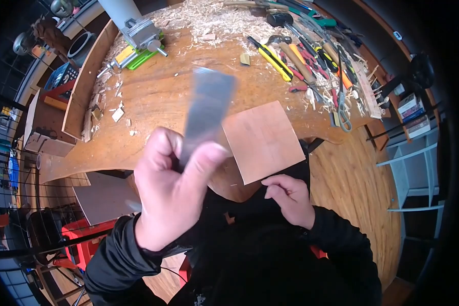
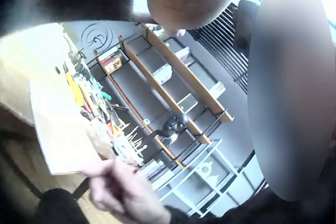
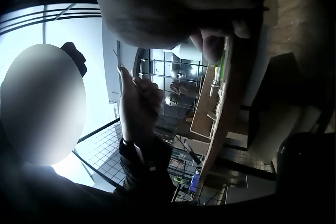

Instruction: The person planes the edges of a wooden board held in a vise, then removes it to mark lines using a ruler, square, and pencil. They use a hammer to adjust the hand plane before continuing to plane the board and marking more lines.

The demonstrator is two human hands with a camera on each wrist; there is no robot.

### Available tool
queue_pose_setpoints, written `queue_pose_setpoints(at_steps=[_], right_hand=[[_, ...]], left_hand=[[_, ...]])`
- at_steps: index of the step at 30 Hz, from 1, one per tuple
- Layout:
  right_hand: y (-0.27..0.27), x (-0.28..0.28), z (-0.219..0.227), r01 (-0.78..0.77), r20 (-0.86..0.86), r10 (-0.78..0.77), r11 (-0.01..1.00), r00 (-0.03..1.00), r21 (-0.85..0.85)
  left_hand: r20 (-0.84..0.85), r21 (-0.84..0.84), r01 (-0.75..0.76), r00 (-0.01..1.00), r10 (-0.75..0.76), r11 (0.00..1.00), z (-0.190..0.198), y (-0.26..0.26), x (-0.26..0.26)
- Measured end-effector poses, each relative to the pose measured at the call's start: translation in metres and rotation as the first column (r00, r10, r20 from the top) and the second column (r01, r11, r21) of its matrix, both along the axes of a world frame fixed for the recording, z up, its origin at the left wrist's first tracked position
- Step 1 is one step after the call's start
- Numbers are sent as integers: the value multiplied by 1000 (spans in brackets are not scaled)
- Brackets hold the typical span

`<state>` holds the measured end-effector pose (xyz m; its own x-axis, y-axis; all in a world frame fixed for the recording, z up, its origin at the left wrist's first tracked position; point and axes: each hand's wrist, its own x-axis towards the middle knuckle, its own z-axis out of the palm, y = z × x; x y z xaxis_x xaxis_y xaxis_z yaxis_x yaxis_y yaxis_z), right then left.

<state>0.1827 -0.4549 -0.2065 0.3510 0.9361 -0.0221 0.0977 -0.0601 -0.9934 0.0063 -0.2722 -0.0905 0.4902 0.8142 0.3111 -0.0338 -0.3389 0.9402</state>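
My left hand is raised over the near edge of the bench, gripping a flat grey metal blade between thumb and curled fingers. Motion blurs the blade, which points up and away. Beneath and to the right of it, a thin square tan board overhangs the bench's front edge. Beside that board's near edge is my right hand, its fingers loosely curled and holding nothing visible. The left wrist view shows the right hand's fingertips right at a corner of the board.
Wood shavings cover the back of the wooden bench. A grey and green vise stands at its back left. Several hand tools, including a yellow cutter knife and a mallet, lie at the right. Shelves flank the right side.
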Motion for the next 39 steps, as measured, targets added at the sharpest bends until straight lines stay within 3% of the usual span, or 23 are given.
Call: queue_pose_setpoints(at_steps=[1,5,6,7,10,11,14,15,17,18,20,22,24,25,26,27,28,29,31,32,34,35,39], right_hand=[[2,-5,-14,40,-52,-40,999,998,2],[12,-12,-37,160,-220,-173,984,960,-78],[16,-11,-40,211,-280,-224,974,934,-77],[21,-9,-42,216,-279,-228,974,933,-73],[39,2,-39,188,-256,-211,976,943,-110],[48,6,-35,164,-244,-182,982,953,-90],[59,10,-30,142,-217,-149,989,965,-47],[53,13,-36,50,-258,-63,997,964,-56],[39,7,-39,-52,-324,30,997,946,-61],[32,4,-43,-85,-354,79,996,932,0],[23,-2,-38,-158,-339,125,985,933,-73],[19,-11,-35,-168,-344,145,985,928,-37],[18,-15,-26,-160,-323,154,987,934,8],[16,-17,-24,-132,-342,119,991,932,-14],[16,-17,-24,-101,-360,81,994,929,-35],[16,-15,-26,-95,-363,76,995,929,-34],[16,-13,-28,-81,-370,57,995,927,-50],[15,-11,-31,-70,-377,39,995,925,-68],[17,-10,-34,-53,-393,24,997,919,-63],[18,-10,-35,-37,-407,11,998,913,-57],[19,-10,-33,-34,-424,0,997,905,-72],[19,-10,-33,-34,-440,-7,996,898,-85],[19,-9,-38,-35,-427,0,997,904,-74]], left_hand=[[38,-135,38,999,-33,990,9,-2,3],[13,-174,26,1000,-24,984,-15,24,11],[-14,-270,16,1000,-21,963,-20,29,12],[-42,-364,4,999,-21,932,-26,33,15],[-37,-422,19,999,-39,906,-45,43,29],[-69,-415,60,993,-97,908,-56,54,30],[-199,-358,-5,978,-71,934,-72,70,44],[-197,-353,-6,978,-67,936,-69,72,48],[-104,-500,-6,993,-53,866,-64,76,58],[-101,-496,-9,994,-47,868,-65,82,62],[-189,-544,-55,980,-58,837,-70,93,72],[-190,-556,-38,978,-83,831,-72,99,79],[-428,-483,-84,891,-151,871,-70,102,85],[-509,-357,-72,851,-129,931,-81,113,84],[-513,-355,-69,848,-133,933,-78,116,82],[-619,-91,-34,785,-30,995,-73,117,80],[-686,173,29,721,99,984,-71,117,78],[-689,171,33,719,96,985,-71,118,76],[-583,532,216,795,169,819,-72,118,72],[-585,531,219,793,168,819,-73,118,70],[-611,672,404,776,156,621,-78,117,68],[-710,561,479,698,94,676,-81,116,66],[-755,538,552,652,73,637,-91,119,65]])
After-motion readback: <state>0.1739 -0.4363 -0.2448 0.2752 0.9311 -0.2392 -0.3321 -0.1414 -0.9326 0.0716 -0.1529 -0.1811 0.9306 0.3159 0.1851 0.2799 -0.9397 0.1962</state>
